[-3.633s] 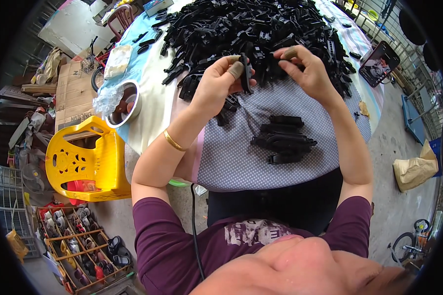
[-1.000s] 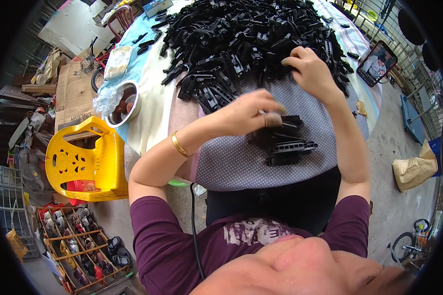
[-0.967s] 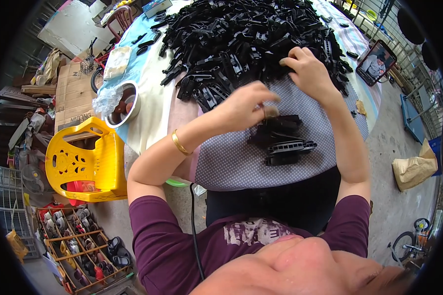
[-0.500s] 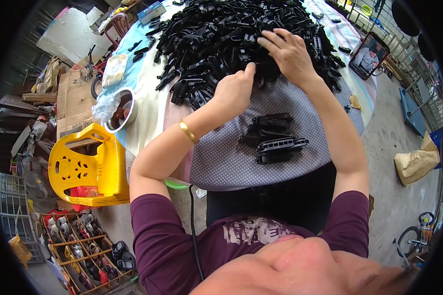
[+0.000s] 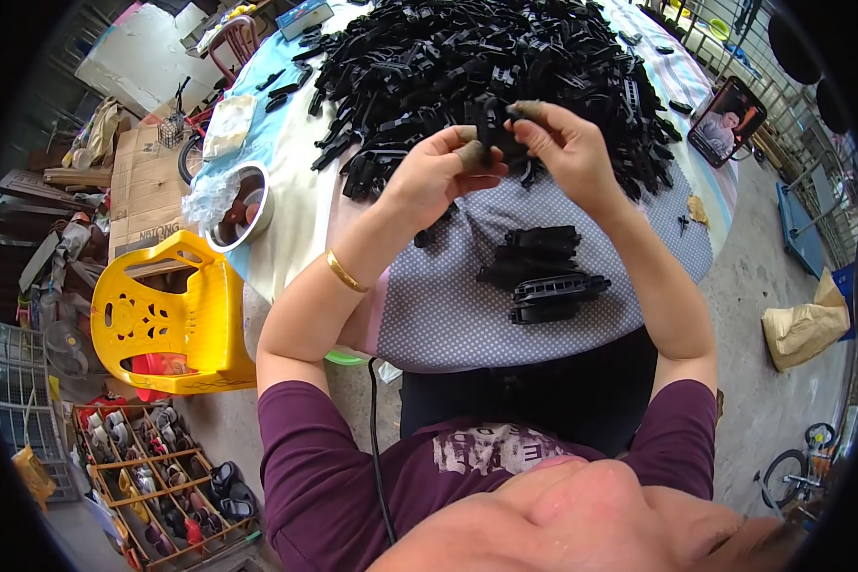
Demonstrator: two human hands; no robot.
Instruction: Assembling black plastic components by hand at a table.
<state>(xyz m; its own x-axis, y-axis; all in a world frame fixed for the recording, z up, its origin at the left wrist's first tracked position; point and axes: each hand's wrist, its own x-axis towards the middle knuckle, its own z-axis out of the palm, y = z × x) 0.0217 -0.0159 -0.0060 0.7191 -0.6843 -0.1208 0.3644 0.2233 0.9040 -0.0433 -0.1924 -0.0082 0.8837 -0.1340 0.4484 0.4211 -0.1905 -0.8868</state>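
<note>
On dotted cloth (image 5: pixel 439 324) sit black parts (image 5: pixel 541 259); alongside, a yellow chair (image 5: pixel 198 319).

A heap of parts (image 5: pixel 486 71) lies on the far half of the table (image 5: pixel 439 329), a smaller group (image 5: pixel 548 281) before it. A bowl (image 5: pixel 264 202) sits at the left, a phone (image 5: pixel 728 121) at the right, a chair (image 5: pixel 214 319) beside the left edge.

Lettering noted in two places: dark printed capitals low on the flat brown cardboard sheet (image 5: pixel 148 191) — and pale, worn block capitals, partly legible, across the purple short-sleeved cloth T-shirt (image 5: pixel 486 450).
</note>
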